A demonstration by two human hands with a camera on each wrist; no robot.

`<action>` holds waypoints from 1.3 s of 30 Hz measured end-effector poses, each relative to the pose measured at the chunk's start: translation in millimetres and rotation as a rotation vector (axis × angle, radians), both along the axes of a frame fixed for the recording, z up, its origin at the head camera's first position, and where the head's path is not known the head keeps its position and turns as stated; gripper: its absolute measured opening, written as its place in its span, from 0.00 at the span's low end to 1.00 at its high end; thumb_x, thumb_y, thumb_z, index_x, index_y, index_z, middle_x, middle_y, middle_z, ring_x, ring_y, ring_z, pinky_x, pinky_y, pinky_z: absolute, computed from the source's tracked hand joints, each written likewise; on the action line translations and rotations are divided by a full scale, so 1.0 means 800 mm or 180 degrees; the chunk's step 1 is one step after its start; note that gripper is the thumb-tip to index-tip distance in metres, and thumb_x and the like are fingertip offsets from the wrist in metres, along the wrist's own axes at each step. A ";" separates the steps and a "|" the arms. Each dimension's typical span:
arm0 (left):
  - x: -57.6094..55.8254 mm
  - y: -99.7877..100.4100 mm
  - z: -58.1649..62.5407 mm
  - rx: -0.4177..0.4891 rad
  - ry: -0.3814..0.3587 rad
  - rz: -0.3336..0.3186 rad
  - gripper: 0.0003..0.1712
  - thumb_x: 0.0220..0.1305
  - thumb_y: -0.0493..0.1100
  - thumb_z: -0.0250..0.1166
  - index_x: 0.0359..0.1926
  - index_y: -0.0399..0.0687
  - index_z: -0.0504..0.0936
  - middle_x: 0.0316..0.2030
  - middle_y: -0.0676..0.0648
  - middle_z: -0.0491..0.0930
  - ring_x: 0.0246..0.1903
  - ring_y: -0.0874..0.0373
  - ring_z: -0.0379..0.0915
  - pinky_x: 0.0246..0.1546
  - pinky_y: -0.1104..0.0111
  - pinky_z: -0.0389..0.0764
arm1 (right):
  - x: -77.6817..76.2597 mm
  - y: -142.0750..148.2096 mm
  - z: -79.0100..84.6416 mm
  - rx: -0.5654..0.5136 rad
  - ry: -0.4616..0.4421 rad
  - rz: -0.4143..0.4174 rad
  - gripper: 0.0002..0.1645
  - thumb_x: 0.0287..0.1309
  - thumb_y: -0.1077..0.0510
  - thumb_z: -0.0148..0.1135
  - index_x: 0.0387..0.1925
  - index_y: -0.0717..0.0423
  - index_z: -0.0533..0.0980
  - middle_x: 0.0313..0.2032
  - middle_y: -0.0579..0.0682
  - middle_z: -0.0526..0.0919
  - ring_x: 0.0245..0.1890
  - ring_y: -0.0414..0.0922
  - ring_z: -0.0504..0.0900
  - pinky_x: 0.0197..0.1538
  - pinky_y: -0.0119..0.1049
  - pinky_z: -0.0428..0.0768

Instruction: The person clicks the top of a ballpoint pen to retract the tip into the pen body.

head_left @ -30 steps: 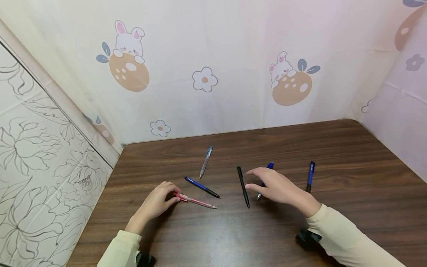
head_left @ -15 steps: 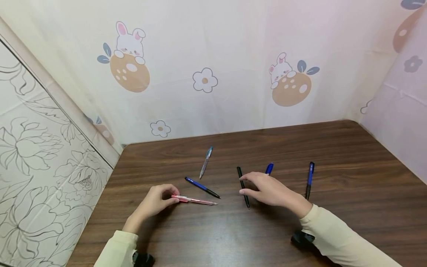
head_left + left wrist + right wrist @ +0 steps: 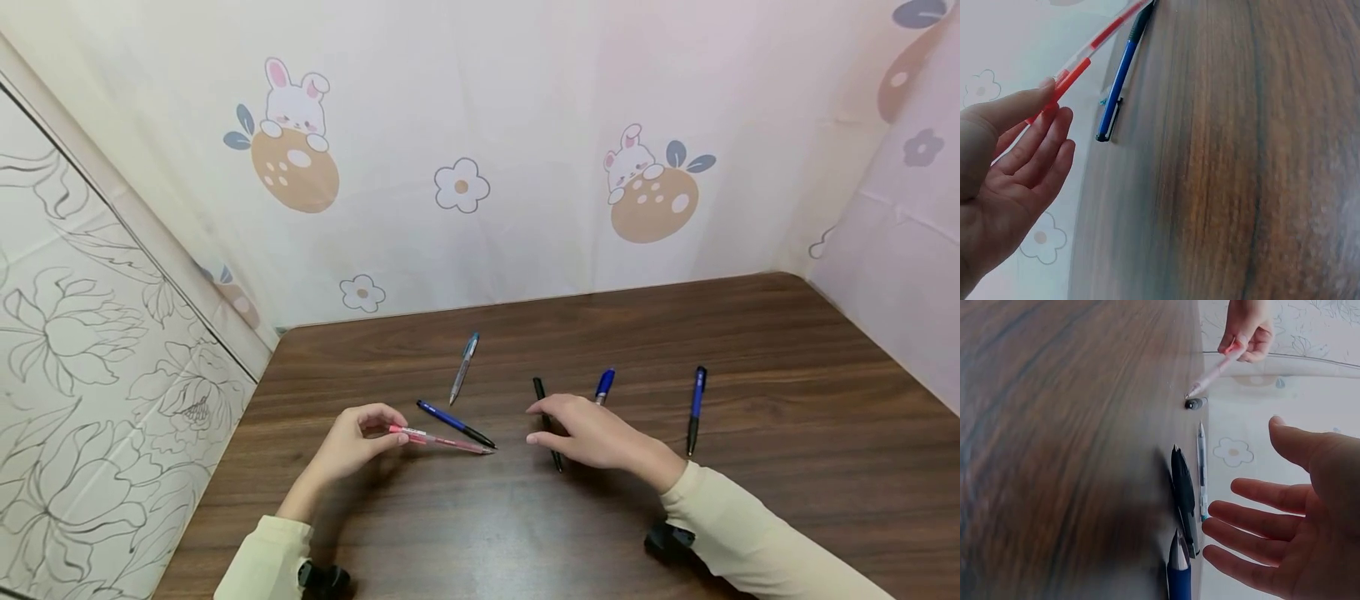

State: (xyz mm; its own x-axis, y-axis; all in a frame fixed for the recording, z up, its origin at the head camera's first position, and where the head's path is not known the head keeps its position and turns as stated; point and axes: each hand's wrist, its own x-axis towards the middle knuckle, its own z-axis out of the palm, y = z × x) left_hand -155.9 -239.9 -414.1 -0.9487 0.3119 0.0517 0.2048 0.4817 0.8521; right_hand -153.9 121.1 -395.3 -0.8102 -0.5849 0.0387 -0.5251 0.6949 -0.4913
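Note:
My left hand [image 3: 356, 446] pinches the clip end of a red pen [image 3: 442, 441] between thumb and fingers. In the left wrist view that red pen [image 3: 1107, 32] slants up from the fingertips, its tip away from me. Just behind it a blue pen with a black grip [image 3: 455, 422] lies on the table. My right hand [image 3: 592, 432], fingers spread and holding nothing, hovers over a black pen [image 3: 538, 388]. In the right wrist view the palm of the right hand [image 3: 1279, 531] faces the black pen [image 3: 1182, 487] without touching it.
A clear pen with a light blue top [image 3: 465, 367] lies toward the back of the wooden table [image 3: 495, 533]. One blue-capped pen [image 3: 605, 382] is partly behind the right hand; another blue pen [image 3: 697, 408] lies farther right. A patterned curtain [image 3: 525, 108] hangs behind.
My left hand has lifted the red pen's clip end off the table, and the pen has shifted slightly. My right hand has moved left, from the blue-capped pen to over the black pen.

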 end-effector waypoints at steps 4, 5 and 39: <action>0.001 0.001 0.002 0.0106 -0.0065 0.0014 0.12 0.55 0.41 0.71 0.38 0.39 0.82 0.34 0.41 0.84 0.30 0.68 0.78 0.33 0.76 0.80 | 0.001 -0.004 0.000 0.0003 -0.0023 0.0059 0.30 0.65 0.39 0.54 0.58 0.56 0.74 0.55 0.53 0.80 0.58 0.51 0.78 0.59 0.49 0.78; 0.002 0.001 0.003 0.0152 -0.0088 0.0020 0.12 0.55 0.40 0.71 0.38 0.39 0.82 0.34 0.42 0.84 0.30 0.68 0.78 0.33 0.76 0.80 | 0.002 -0.005 0.000 0.0001 -0.0026 0.0069 0.30 0.65 0.39 0.54 0.57 0.56 0.74 0.55 0.53 0.81 0.58 0.51 0.78 0.59 0.49 0.78; -0.013 0.043 0.021 0.1094 -0.0692 0.0155 0.15 0.60 0.37 0.67 0.46 0.33 0.78 0.31 0.62 0.83 0.36 0.66 0.82 0.48 0.70 0.82 | 0.000 -0.035 -0.004 -0.0362 -0.0273 0.0350 0.27 0.67 0.43 0.53 0.55 0.60 0.75 0.53 0.53 0.82 0.53 0.49 0.81 0.54 0.46 0.81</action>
